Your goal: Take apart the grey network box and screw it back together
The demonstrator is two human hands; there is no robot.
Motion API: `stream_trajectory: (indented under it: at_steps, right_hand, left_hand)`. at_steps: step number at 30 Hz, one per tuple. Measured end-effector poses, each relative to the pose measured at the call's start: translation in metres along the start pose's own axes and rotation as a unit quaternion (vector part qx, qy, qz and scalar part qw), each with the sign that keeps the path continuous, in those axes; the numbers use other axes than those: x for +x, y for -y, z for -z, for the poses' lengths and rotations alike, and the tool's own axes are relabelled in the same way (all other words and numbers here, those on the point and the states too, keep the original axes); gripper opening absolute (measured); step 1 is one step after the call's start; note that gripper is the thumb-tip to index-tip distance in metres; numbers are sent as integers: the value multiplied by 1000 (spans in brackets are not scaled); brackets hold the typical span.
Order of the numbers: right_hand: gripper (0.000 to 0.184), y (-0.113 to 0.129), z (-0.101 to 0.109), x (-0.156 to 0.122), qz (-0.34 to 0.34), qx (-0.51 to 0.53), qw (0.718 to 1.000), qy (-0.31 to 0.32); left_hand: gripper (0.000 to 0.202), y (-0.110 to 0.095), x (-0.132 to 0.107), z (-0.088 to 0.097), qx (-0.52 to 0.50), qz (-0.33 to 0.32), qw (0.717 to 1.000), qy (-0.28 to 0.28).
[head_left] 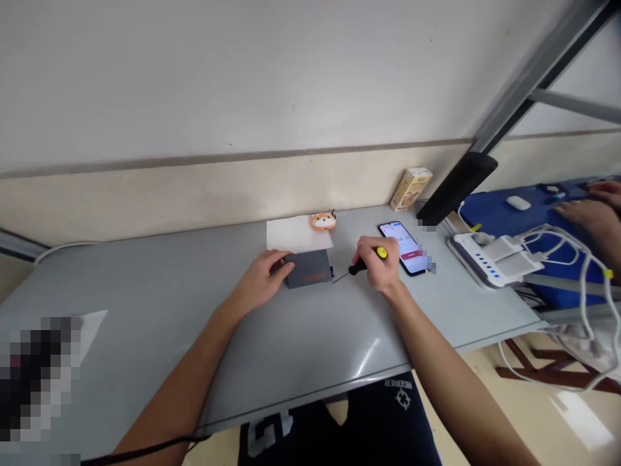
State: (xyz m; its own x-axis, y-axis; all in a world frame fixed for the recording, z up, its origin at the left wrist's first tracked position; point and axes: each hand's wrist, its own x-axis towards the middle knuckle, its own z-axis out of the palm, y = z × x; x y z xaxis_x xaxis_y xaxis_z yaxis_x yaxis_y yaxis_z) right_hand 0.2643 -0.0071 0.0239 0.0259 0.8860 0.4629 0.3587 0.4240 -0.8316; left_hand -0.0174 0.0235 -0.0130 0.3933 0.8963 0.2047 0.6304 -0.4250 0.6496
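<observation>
Grasping a grey box (310, 270) on the desk (291, 336) with left fingers (279, 262), right fingers (376, 259) clenched round a screwdriver (356, 266), tip just beside the box: liable to slip and gouge if the box shifts.

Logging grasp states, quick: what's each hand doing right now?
Left hand: closed on the left end of the grey box.
Right hand: closed around the screwdriver, its tip toward the grey box.
</observation>
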Motion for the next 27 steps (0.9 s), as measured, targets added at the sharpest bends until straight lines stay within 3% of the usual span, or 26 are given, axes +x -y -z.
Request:
stream_trajectory:
  at_steps: [5, 14, 20, 27]
  right_hand:
    - [44, 2, -7, -4, 49, -56, 996, 41]
    - [46, 5, -11, -7, 101, -72, 991, 40]
    - [40, 8, -13, -6, 178, -55, 982, 28]
    - [38, 10, -17, -9, 188, -13, 982, 32]
  left_hand:
    - [32, -2, 1, 0, -5, -10, 1000, 10]
    - [30, -1, 1, 0, -7, -18, 1000, 24]
    - [29, -2, 1, 2, -36, -1, 998, 48]
    - [27, -7, -2, 2, -35, 3, 999, 35]
